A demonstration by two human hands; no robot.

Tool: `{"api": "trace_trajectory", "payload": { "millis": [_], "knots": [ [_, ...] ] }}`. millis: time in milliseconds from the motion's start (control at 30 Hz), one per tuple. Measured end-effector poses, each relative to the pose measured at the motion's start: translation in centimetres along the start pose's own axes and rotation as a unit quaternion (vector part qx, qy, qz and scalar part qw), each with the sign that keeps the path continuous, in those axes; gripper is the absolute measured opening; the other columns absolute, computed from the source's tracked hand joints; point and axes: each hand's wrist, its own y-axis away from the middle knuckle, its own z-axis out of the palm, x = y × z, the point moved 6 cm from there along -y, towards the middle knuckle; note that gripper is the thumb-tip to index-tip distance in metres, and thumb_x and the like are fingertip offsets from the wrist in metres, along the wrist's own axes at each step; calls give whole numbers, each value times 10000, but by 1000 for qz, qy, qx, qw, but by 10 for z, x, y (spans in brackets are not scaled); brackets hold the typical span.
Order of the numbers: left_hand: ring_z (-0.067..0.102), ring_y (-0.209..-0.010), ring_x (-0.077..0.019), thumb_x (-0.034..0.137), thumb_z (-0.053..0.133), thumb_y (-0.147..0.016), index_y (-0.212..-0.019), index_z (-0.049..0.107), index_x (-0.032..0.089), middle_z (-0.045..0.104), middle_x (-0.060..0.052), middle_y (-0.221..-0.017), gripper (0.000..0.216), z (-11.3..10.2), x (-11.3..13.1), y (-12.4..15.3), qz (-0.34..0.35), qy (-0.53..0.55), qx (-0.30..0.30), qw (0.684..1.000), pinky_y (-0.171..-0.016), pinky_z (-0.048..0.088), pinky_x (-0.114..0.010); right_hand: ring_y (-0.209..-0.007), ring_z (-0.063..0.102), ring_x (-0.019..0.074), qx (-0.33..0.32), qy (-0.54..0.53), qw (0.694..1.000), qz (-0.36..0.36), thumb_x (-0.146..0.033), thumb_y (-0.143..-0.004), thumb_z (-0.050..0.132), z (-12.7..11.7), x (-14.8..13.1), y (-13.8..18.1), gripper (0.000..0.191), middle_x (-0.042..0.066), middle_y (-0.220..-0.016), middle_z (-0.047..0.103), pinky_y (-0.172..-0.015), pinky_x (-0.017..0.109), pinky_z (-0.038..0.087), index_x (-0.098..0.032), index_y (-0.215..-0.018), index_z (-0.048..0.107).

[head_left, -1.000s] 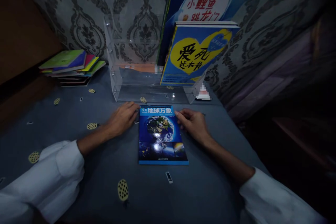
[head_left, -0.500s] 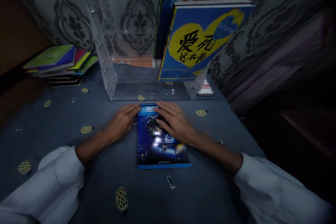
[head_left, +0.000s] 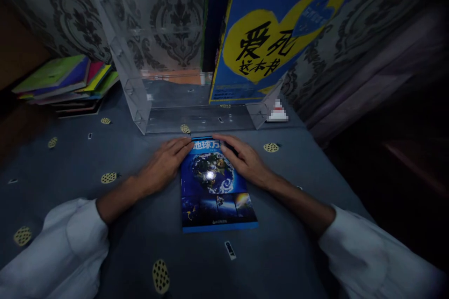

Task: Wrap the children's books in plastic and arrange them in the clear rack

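The left hand (head_left: pixel 168 161) is resting at the far left corner of the blue globe book (head_left: pixel 213 211), its fingers lying close together and extended over the edge, unclenched. The right hand (head_left: pixel 245 159) is bracketing the far right corner, with the thumb lying on or just above the cover and the fingers reaching along the far edge. Whether either hand is pinching the book or merely touching it cannot be told.

Position: the globe book is lying flat on the grey tablecloth (head_left: pixel 122 252), front cover up, just near of the clear stand (head_left: pixel 135 103). Its title is running along the far edge, partly hidden by the fingers.

Status, complete: the book is lying roughly square between the two hands, and both hands are meeting its far corners. A blue-and-yellow book (head_left: pixel 231 88) is standing in the right part of the stand, with a taller dark-blue book (head_left: pixel 209 18) standing behind it. A stack of books (head_left: pixel 66 79) is lying at far left.

Status, outstanding: the globe book is not yet rising from the cloth, and its cover is remaining closed, no inner page showing. By judgement, the handling is sitting at an early stage, with the hands positioning rather than lifting.
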Motion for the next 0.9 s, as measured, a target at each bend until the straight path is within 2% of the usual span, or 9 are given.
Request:
{"api": "trace_trajectory", "payload": {
  "millis": [200, 333, 533, 667, 767, 900],
  "knots": [
    [622, -1173, -254, 25, 500, -897, -1254, 629, 166, 672, -110, -1279, 405, -12, 4, -21, -1, -38, -56, 998, -981, 513, -434, -1187, 669, 241, 58, -98, 992, 55, -329, -1002, 469, -8, 10, 0, 339, 54, -1257, 732, -1033, 450, 526, -253, -1274, 656],
    [642, -1060, -235, 6, 480, -901, -1150, 669, 182, 701, -87, -1181, 358, -14, 12, -37, -3, -57, -73, 996, -946, 495, -413, -1121, 695, 250, 106, -66, 989, 77, -318, -986, 486, -14, 16, 6, 333, 56, -1194, 757, -975, 440, 548, -253, -1259, 664],
    [610, -1045, -239, 12, 465, -918, -1137, 673, 141, 685, -105, -1154, 328, -7, 20, -44, 4, -62, -93, 994, -941, 512, -389, -1121, 694, 247, 108, -41, 989, 93, -282, -966, 488, -19, 20, 8, 311, 46, -1183, 760, -971, 431, 548, -254, -1201, 689],
    [603, -1048, -247, 17, 460, -922, -1165, 664, 132, 683, -108, -1141, 338, -4, 26, -51, 21, -64, -105, 992, -958, 514, -404, -1083, 706, 245, 137, -48, 983, 109, -273, -961, 479, -22, 27, 8, 296, 61, -1144, 769, -950, 429, 555, -223, -1161, 692],
    [589, -1113, -244, 24, 464, -920, -1263, 619, 122, 672, -115, -1210, 389, 2, 33, -57, 43, -44, -89, 994, -1000, 497, -399, -1055, 715, 240, 140, -37, 984, 105, -243, -952, 472, -22, 27, 8, 300, 65, -1127, 774, -935, 422, 558, -215, -1156, 691],
    [580, -1144, -244, 46, 456, -926, -1259, 623, 153, 664, -104, -1261, 388, 13, 36, -58, 39, -35, -62, 997, -1005, 494, -408, -1044, 716, 239, 117, -12, 988, 95, -214, -944, 467, -20, 25, 7, 334, 52, -1125, 775, -915, 422, 567, -237, -1193, 689]
  ]
}}
